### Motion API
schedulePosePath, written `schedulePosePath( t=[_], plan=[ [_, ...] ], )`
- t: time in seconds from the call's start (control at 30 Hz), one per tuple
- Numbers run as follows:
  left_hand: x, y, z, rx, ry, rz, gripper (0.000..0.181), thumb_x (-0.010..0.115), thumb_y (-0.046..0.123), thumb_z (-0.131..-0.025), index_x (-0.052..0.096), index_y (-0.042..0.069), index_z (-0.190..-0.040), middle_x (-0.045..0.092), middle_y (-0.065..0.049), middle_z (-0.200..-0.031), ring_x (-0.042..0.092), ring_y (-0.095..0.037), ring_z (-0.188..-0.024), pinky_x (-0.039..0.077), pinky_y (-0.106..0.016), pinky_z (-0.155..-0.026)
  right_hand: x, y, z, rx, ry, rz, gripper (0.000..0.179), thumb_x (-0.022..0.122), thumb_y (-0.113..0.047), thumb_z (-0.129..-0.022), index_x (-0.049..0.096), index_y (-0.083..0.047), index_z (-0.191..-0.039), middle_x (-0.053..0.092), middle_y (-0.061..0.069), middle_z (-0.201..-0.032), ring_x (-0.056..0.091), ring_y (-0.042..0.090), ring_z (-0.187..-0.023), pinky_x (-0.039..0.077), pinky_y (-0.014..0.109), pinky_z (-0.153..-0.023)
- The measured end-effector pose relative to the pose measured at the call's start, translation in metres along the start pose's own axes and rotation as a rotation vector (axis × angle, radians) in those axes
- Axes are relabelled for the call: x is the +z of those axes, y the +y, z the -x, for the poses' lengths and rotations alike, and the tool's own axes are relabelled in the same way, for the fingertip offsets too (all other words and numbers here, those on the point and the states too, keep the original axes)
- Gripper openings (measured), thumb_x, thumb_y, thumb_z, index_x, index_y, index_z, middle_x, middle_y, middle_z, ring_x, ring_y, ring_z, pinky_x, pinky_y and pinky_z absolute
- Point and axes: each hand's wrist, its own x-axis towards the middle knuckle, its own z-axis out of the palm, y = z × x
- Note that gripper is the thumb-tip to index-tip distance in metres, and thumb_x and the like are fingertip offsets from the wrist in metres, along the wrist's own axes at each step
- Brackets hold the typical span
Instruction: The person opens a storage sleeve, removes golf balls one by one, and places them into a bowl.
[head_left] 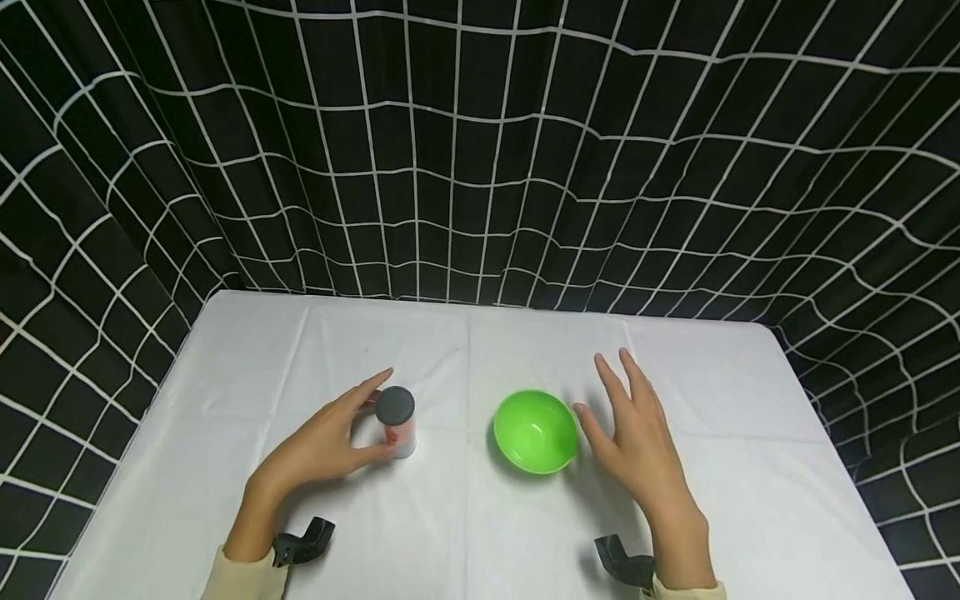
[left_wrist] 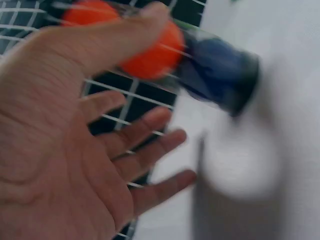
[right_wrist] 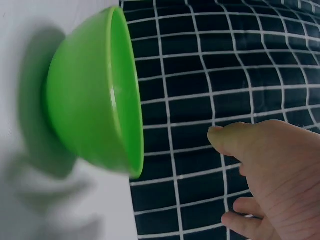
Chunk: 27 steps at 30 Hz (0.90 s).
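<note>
A small clear canister (head_left: 400,433) with a dark grey lid stands upright on the left side of the table. Orange and dark blue contents show through its clear wall (left_wrist: 215,70) in the left wrist view, which is blurred. My left hand (head_left: 322,442) forms a wide C around the canister, the thumb overlapping its near side and the other fingers extended. To the right sits a bright green bowl (head_left: 536,432), its inside bare. Beside its right rim hovers my right hand (head_left: 637,442), fingers spread; the right wrist view shows a gap between the thumb and the bowl (right_wrist: 85,95).
A white cloth covers the table (head_left: 465,542), with faint fold lines. Black curtains (head_left: 480,150) with a white grid surround its back and sides. Each wrist carries a black camera mount, the left one (head_left: 306,542) and the right one (head_left: 624,562).
</note>
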Motion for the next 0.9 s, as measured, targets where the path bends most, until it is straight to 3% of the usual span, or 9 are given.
schedulePosePath(
  t=[0.2, 0.4, 0.63, 0.9],
  plan=[
    [0.012, -0.013, -0.011, 0.068, -0.024, 0.173, 0.084, 0.091, 0.030, -0.085, 0.046, 0.023, -0.155, 0.067, 0.002, -0.140, 0.065, -0.020, -0.136, 0.047, -0.046, -0.122, 0.001, -0.014, -0.005, -0.015, 0.004, -0.008, 0.075, 0.076, -0.020, -0.097, 0.041, -0.009, -0.163, 0.031, 0.028, -0.169, 0.039, 0.055, -0.150, 0.034, 0.073, -0.120],
    [0.018, -0.016, -0.013, 0.105, -0.076, 0.322, 0.055, 0.088, 0.013, -0.087, 0.057, 0.019, -0.132, 0.068, -0.001, -0.114, 0.074, -0.016, -0.115, 0.057, -0.029, -0.106, 0.006, -0.033, -0.012, -0.008, -0.059, -0.042, 0.077, 0.072, -0.023, -0.100, 0.033, -0.013, -0.167, 0.026, 0.025, -0.173, 0.040, 0.052, -0.152, 0.040, 0.070, -0.117],
    [0.025, -0.017, -0.018, 0.099, -0.103, 0.395, 0.057, 0.084, 0.005, -0.089, 0.053, 0.012, -0.136, 0.066, -0.005, -0.114, 0.072, -0.013, -0.112, 0.058, -0.024, -0.102, 0.010, -0.055, -0.021, 0.024, -0.158, -0.093, 0.081, 0.068, -0.030, -0.103, 0.024, -0.023, -0.170, 0.019, 0.016, -0.177, 0.045, 0.046, -0.151, 0.051, 0.068, -0.105],
    [0.028, -0.023, -0.016, 0.091, -0.088, 0.449, 0.056, 0.087, 0.010, -0.087, 0.055, 0.012, -0.134, 0.065, -0.005, -0.107, 0.071, -0.015, -0.106, 0.057, -0.022, -0.101, 0.017, -0.082, -0.026, 0.001, -0.337, -0.219, 0.063, 0.065, -0.039, -0.105, 0.044, -0.022, -0.162, 0.044, 0.010, -0.168, 0.049, 0.038, -0.152, 0.044, 0.062, -0.120]
  ],
)
